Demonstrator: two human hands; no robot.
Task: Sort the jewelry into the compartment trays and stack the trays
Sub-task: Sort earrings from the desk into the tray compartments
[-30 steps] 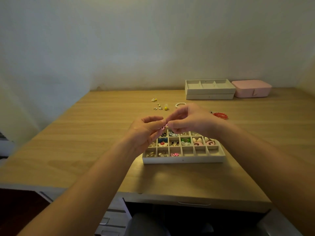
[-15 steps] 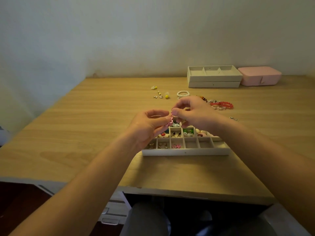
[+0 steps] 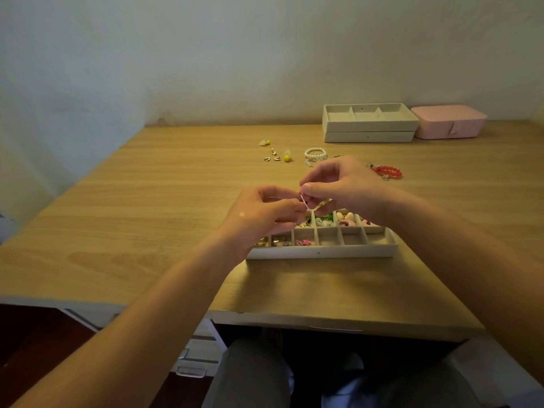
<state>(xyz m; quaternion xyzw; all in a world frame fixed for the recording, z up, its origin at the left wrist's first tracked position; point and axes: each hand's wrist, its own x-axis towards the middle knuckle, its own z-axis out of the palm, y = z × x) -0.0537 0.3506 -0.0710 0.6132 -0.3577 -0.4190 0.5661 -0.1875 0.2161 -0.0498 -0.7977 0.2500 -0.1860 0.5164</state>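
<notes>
compartment tray (image 3: 321, 251) front | 2 stacked trays (image 3: 369, 128) behind | box (image 3: 449, 123) right

Table (image 3: 147, 216) light tan w/ darker wood-grain streaks; wall (image 3: 206, 54) behind plain off-white. Centre: cream compartment tray (image 3: 323, 251) w/ pink charm (image 3: 303, 242) in front row, green bits (image 3: 329, 217) further back, thin pink piece (image 3: 304, 203) just above. Upper right: cream stacked trays (image 3: 368, 136), pale pink box (image 3: 447, 125); below them red bead bracelet (image 3: 387, 172), white pearl bracelet (image 3: 315, 153), yellow bead (image 3: 286, 158) to its left.

One head-worn camera looks forward and down, close over the wooden table (image 3: 147, 219).
</notes>
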